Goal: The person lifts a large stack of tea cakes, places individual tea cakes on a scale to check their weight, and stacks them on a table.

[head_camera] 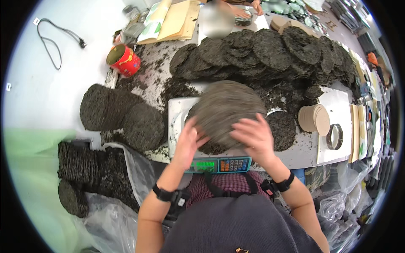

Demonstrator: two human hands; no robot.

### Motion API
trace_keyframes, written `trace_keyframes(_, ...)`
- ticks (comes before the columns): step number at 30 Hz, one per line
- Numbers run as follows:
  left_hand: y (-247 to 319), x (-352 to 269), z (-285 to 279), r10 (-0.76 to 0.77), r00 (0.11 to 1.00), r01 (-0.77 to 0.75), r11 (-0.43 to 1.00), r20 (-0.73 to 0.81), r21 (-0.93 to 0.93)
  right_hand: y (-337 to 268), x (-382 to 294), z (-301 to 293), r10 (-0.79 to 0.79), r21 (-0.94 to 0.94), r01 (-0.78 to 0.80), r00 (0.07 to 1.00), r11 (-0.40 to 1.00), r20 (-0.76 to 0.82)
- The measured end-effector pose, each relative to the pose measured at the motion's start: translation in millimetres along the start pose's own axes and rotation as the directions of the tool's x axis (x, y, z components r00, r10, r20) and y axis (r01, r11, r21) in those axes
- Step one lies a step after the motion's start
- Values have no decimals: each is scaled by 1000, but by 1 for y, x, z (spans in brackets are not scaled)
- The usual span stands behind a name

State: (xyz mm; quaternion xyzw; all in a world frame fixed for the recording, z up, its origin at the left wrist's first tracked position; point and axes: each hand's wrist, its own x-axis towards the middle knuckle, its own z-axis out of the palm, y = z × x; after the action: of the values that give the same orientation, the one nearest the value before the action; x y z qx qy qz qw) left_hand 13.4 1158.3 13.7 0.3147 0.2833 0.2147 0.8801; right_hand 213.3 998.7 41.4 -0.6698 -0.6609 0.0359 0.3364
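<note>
A round dark cake of pressed leaf material (229, 107), blurred by motion, is above a digital scale (172, 126) with a lit display and keypad. My left hand (190, 142) is at the cake's lower left edge, fingers spread. My right hand (254, 139) is at its lower right, fingers spread and blurred; whether either hand grips the cake is unclear. Beneath it, more dark leaf material (213, 148) lies on the scale's pan. Another dark cake (281, 131) lies just right of the scale.
Overlapping dark cakes (272, 49) form a long row behind the scale. Stacked cakes (144, 126) and a red tin (124, 60) are at left. Round cardboard discs (313, 119) and a dark ring (334, 136) are at right. Across the table, a person's hands (242, 12) touch a round container.
</note>
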Motion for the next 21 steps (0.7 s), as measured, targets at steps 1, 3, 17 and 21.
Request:
trace_keyframes(1, 16, 5, 13, 76, 987, -61, 992, -139, 108, -14, 13, 8, -114, 6, 115, 975, 993, 188)
trace_keyframes(3, 35, 6, 7, 225, 950, -184, 964, -218, 190, -18, 25, 12, -57, 62, 51, 994, 997, 94)
trace_keyframes(17, -54, 42, -38, 396, 751, -473, -236, 529, 849, 55, 47, 80, 619, 386, -668, 740, 636, 262)
trace_keyframes(21, -70, 46, -52, 366, 812, -400, -218, 454, 890, -6, 49, 82, 178, 34, -194, 946, 980, 270)
